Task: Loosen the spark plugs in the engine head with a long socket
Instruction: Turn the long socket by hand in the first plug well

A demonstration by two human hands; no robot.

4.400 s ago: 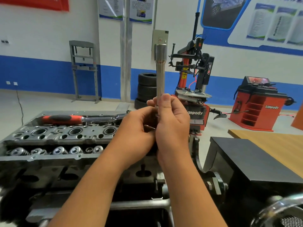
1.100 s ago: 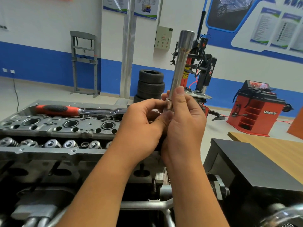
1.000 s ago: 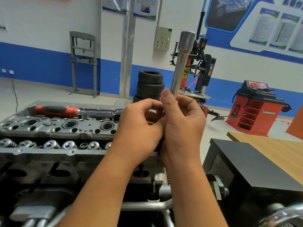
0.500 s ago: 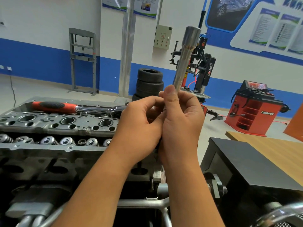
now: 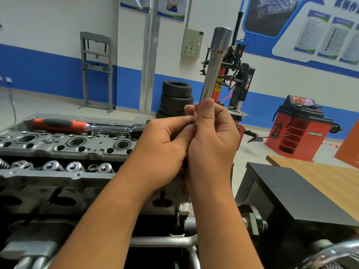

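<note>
both hands holding long socket (image 5: 213,66) upright above engine head (image 5: 64,146); right hand (image 5: 212,140) gripping shaft, left hand (image 5: 165,148) pinching lower end; likely prepping tool; next, fitting to ratchet (image 5: 85,126) lying on head.

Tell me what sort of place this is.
Likely an auto workshop or training garage: a stack of tires, a tire changer and a red wheel balancer stand behind the engine head.

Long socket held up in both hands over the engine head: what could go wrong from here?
The long socket is gripped only at its lower end by the left hand and right hand; if it slips, it could drop onto the engine head. The ratchet lies loose on the head's far edge and could get knocked off.
</note>
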